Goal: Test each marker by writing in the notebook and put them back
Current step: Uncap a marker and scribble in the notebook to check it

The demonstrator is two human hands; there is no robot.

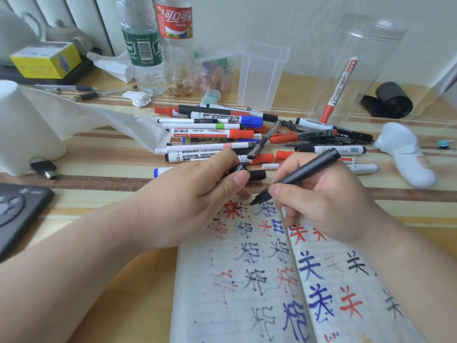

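At the near edge of the surface, an open notebook lies flat, both pages covered with red, blue and black handwritten characters. The right grip holds an uncapped black marker, pinched between thumb and fingers, with the barrel slanting up and to the right. Its tip sits at the top edge of the left page; contact with the paper cannot be confirmed. The left grip lies over the upper left corner of the notebook and pinches a black cap between thumb and fingers. Just beyond both hands, a loose pile of markers lies on the surface, with red, blue and black caps noted. Behind the pile stand a clear rectangular box and a tall clear cylinder. One red marker leans inside the cylinder. A tissue roll stands at far left, and a white handheld device lies at right.
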